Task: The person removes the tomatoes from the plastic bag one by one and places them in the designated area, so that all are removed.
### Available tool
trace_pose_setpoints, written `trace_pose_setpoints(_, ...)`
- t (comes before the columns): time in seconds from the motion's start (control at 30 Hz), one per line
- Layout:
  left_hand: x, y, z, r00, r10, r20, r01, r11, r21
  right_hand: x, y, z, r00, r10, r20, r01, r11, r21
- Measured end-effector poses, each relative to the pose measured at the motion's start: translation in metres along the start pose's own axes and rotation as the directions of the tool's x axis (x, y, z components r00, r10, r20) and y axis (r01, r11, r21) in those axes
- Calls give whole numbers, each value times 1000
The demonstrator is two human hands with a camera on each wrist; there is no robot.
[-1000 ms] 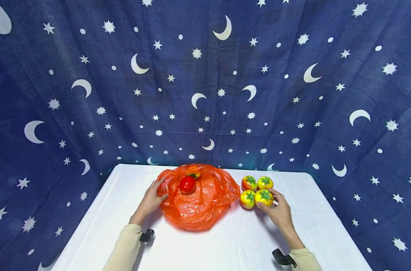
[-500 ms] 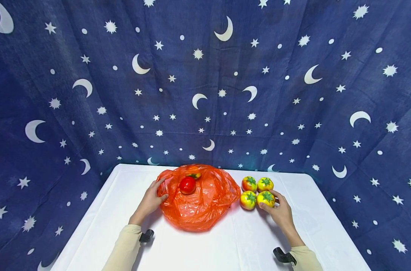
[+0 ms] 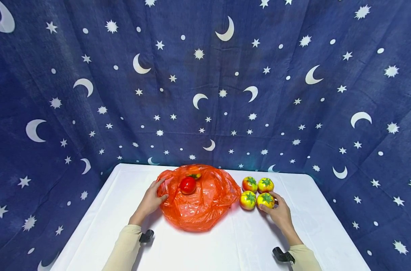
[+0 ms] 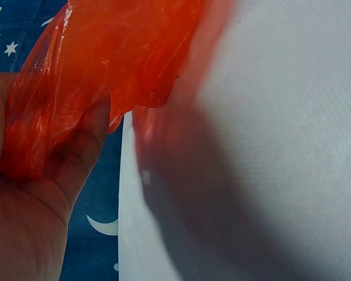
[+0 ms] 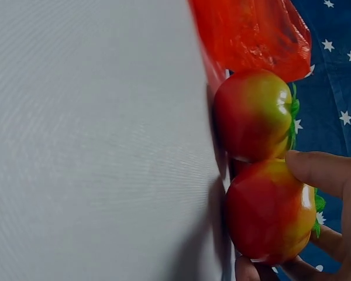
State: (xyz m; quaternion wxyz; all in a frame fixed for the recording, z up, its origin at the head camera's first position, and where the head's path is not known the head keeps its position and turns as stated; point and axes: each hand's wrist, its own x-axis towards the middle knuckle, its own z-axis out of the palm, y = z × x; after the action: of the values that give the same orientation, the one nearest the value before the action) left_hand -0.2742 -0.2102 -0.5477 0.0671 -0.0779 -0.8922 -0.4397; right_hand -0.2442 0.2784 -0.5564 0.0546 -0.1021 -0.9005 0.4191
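A thin red plastic bag (image 3: 202,210) lies spread open on the table. My left hand (image 3: 151,199) holds its left edge, and in the left wrist view the thumb (image 4: 88,140) lies against the film with the fingers on the other side. Inside the bag sit a shiny red round fruit (image 3: 188,185) and a partly hidden yellow-green piece (image 3: 194,175). To the bag's right, several red-and-yellow tomatoes with green leaf tops stand close together. My right hand (image 3: 280,213) grips the near right tomato (image 3: 265,200), thumb and fingers around it. The near left tomato (image 5: 254,115) is beside it.
Behind these stand a far left tomato (image 3: 249,184) and a far right tomato (image 3: 265,184). The white cloth-covered table (image 3: 198,252) ends at a dark blue curtain (image 3: 178,113) printed with moons and stars. Each wrist wears a black camera band.
My right hand and the near right tomato have shifted slightly right and down, a little away from the near left tomato. The left hand and the bag stay put.
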Motion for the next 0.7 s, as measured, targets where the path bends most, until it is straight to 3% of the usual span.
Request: trace_pose_setpoints(0.7, 0, -3, 0, 1000, -17, 21, 17, 1000, 12, 4, 10, 4, 1000, 20, 7, -20, 1000, 24)
